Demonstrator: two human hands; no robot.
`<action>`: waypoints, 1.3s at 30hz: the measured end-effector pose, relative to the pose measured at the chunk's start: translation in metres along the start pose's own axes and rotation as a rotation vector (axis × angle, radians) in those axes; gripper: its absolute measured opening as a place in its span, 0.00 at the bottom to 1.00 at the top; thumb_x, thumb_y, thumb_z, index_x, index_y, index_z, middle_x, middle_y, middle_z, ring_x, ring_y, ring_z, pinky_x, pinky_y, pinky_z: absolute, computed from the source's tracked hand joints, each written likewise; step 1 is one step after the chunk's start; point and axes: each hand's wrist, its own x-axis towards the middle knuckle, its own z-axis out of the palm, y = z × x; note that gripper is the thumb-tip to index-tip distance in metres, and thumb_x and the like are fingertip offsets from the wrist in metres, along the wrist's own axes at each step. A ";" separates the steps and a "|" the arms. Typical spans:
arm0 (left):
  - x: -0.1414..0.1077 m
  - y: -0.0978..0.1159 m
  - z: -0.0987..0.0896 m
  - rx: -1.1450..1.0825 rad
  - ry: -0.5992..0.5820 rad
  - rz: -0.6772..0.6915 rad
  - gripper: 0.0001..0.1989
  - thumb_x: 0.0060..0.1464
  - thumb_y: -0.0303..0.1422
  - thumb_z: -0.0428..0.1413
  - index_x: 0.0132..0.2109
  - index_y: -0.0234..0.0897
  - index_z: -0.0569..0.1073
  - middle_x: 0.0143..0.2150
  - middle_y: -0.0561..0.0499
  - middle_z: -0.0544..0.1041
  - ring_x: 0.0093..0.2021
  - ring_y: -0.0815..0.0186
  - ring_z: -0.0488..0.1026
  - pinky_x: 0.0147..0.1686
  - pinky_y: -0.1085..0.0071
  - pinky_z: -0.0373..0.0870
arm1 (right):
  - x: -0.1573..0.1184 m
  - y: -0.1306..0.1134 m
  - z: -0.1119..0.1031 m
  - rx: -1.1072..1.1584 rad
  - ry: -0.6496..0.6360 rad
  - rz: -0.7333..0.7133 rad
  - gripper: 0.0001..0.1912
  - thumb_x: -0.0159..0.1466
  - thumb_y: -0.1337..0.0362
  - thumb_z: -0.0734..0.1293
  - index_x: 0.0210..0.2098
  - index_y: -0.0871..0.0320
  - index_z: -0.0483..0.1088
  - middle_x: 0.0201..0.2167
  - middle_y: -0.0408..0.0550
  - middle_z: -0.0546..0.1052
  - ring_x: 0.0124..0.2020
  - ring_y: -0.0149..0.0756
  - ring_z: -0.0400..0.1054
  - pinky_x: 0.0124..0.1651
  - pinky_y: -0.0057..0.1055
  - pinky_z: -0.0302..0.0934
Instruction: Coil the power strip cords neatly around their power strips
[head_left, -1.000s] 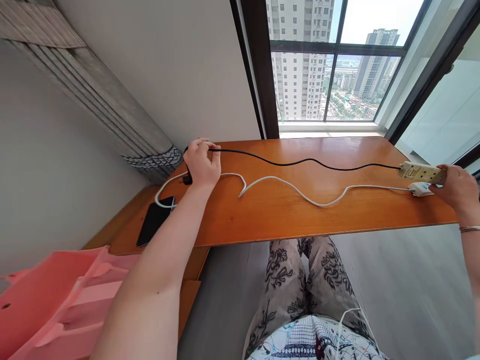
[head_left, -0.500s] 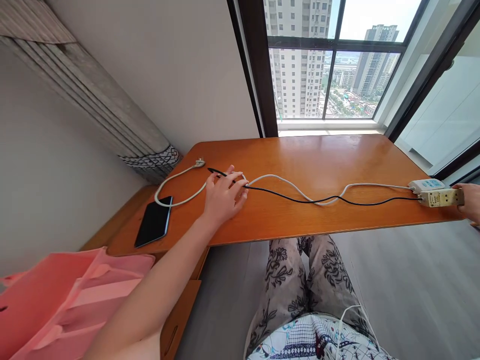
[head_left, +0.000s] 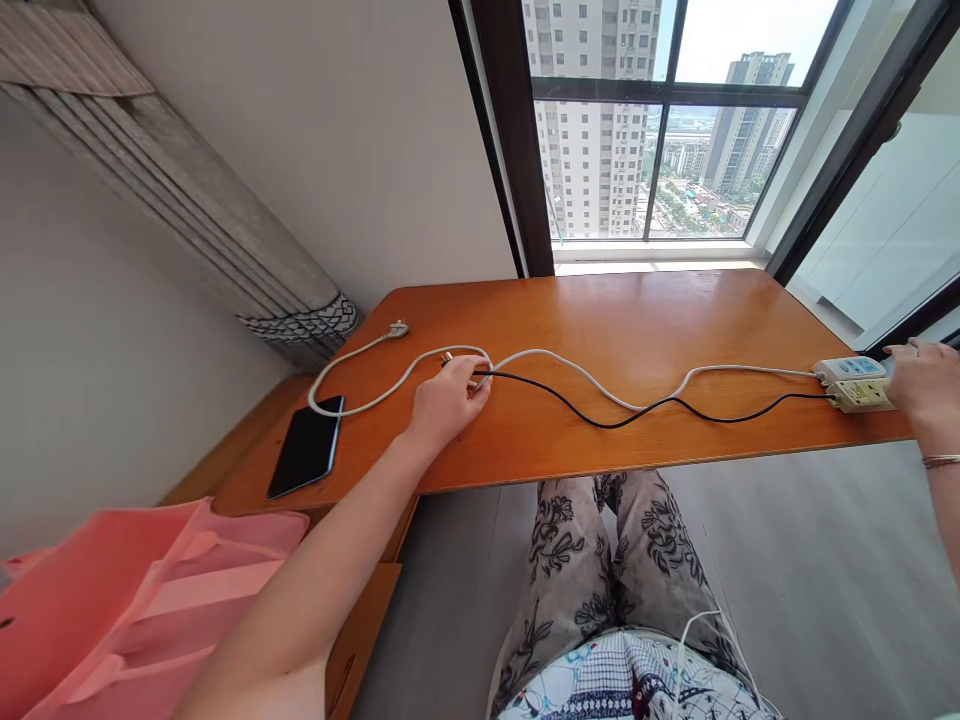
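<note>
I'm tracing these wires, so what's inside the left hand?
The left hand holds a black plug: its prongs poke out at one side, and the black cable runs out at the other. Most of the plug's body is covered by the hand, so its shape can't be seen.

One thin cord [head_left: 606,427] is black, one rectangular plastic power strip [head_left: 861,396] cream; the cloth trousers [head_left: 559,570] are grey with black floral patterning.

Beige pwr strip [head_left: 861,396] w/ blk cord [head_left: 616,426] flat beside wht strip [head_left: 849,369]
</note>
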 end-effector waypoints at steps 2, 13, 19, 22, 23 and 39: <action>0.001 0.001 -0.002 0.007 0.005 0.010 0.14 0.59 0.35 0.51 0.51 0.40 0.74 0.57 0.48 0.77 0.36 0.65 0.79 0.36 0.68 0.70 | -0.003 -0.045 -0.012 0.063 -0.020 -0.035 0.20 0.62 0.66 0.60 0.50 0.57 0.77 0.57 0.66 0.74 0.59 0.55 0.64 0.52 0.50 0.61; 0.009 0.003 -0.009 0.168 0.135 0.062 0.14 0.58 0.40 0.51 0.44 0.39 0.78 0.48 0.42 0.80 0.47 0.50 0.74 0.46 0.58 0.68 | -0.110 -0.296 -0.042 0.804 -0.642 -0.784 0.54 0.54 0.43 0.73 0.71 0.59 0.52 0.65 0.62 0.66 0.66 0.53 0.61 0.65 0.46 0.59; 0.022 -0.003 -0.018 -0.009 0.276 0.044 0.11 0.56 0.40 0.51 0.37 0.41 0.76 0.39 0.43 0.81 0.50 0.49 0.72 0.54 0.52 0.63 | -0.112 -0.331 -0.034 0.438 -0.676 -0.780 0.42 0.63 0.56 0.68 0.71 0.63 0.50 0.61 0.66 0.69 0.61 0.56 0.67 0.60 0.45 0.61; 0.026 0.008 -0.028 -0.237 0.329 0.027 0.10 0.56 0.38 0.51 0.35 0.41 0.75 0.38 0.46 0.80 0.48 0.53 0.73 0.51 0.57 0.67 | -0.101 -0.330 -0.034 0.387 -0.746 -0.804 0.23 0.65 0.63 0.63 0.59 0.61 0.68 0.53 0.61 0.76 0.55 0.52 0.71 0.54 0.40 0.63; 0.027 0.014 -0.030 -0.339 0.320 -0.001 0.09 0.56 0.37 0.51 0.34 0.41 0.74 0.36 0.47 0.80 0.42 0.56 0.74 0.45 0.60 0.69 | -0.098 -0.330 -0.035 0.385 -0.767 -0.818 0.17 0.64 0.64 0.63 0.51 0.59 0.72 0.51 0.59 0.77 0.54 0.51 0.72 0.53 0.39 0.63; 0.055 0.045 -0.022 -1.155 -0.001 -0.163 0.12 0.48 0.40 0.62 0.30 0.38 0.69 0.16 0.61 0.58 0.15 0.76 0.53 0.20 0.74 0.62 | 0.014 -0.295 -0.162 1.864 -0.524 -0.323 0.22 0.54 0.58 0.75 0.24 0.54 0.55 0.19 0.34 0.46 0.19 0.23 0.38 0.21 0.27 0.36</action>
